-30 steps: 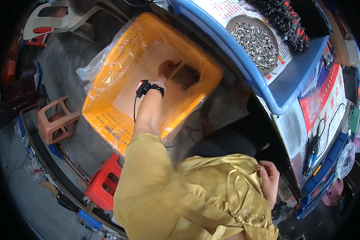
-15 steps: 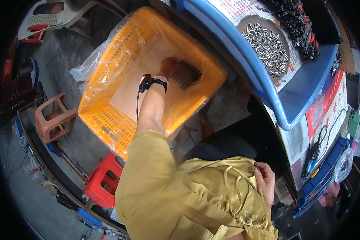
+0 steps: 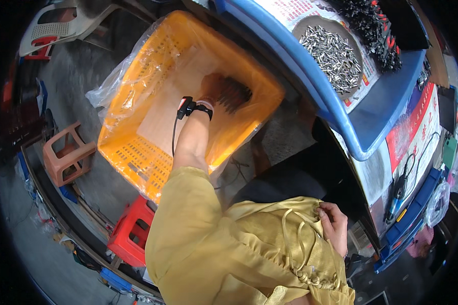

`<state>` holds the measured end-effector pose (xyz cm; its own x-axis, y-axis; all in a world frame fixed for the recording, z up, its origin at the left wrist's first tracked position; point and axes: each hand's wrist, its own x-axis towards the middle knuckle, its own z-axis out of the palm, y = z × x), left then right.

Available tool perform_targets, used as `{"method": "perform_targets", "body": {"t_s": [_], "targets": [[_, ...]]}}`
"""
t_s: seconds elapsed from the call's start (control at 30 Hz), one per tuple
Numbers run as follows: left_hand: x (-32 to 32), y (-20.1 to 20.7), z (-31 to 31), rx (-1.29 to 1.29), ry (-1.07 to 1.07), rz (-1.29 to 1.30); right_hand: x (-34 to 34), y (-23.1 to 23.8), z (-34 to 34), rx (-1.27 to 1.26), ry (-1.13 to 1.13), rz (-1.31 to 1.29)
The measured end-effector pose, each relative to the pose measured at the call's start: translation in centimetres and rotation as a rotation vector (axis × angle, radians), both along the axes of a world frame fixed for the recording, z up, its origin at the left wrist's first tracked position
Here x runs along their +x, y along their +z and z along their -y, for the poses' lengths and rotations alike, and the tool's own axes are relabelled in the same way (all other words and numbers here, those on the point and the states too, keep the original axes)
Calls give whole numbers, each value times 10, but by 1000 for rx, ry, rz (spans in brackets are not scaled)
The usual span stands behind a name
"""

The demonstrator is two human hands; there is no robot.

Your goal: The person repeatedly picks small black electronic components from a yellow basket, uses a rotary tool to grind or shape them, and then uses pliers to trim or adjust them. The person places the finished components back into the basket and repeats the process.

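Note:
My left hand (image 3: pixel 213 87) reaches deep into an orange plastic crate (image 3: pixel 132 155) lined with a clear plastic bag. It is at the near side of a bundle of dark, narrow pieces (image 3: pixel 234 95) lying side by side, whose exact kind I cannot make out. Shadow and blur hide the fingers, so a grip on the bundle is not visible. A black strap with a small corded device (image 3: pixel 187 105) sits on that wrist. At my lap, my right hand (image 3: pixel 334 226) pinches the edge of my mustard-yellow satin top (image 3: pixel 269 223) between thumb and fingers.
At upper right a blue tub (image 3: pixel 336 114) holds a round dish of small metal pins (image 3: pixel 331 56) and a pile of black pieces with red parts (image 3: pixel 374 35). A brown stool (image 3: pixel 68 152), a red stool (image 3: pixel 132 234) and a pale chair (image 3: pixel 61 25) stand left.
The left hand has shifted slightly and its outline is a little different beside the dark bundle. The whole view has moved a little. My right hand keeps its hold on the cloth.

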<state>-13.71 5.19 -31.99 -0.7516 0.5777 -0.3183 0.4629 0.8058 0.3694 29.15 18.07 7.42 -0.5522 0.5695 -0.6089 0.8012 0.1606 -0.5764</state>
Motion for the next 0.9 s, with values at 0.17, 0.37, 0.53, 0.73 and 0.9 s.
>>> {"method": "perform_targets", "body": {"t_s": [0.17,0.37,0.53,0.73,0.9], "targets": [[-15,-14,4,-8,-146,4,2,5,-1,-1,17,2],[-24,-26,9,35,-143,28,12,8,-6,41,56,-7],[-25,-17,1,-145,-297,-22,22,8,-7,46,67,-23],[-27,-15,9,53,-352,-113,27,4,-11,75,82,-77],[-24,-54,9,37,-182,-157,32,2,-15,72,71,-84]]}}
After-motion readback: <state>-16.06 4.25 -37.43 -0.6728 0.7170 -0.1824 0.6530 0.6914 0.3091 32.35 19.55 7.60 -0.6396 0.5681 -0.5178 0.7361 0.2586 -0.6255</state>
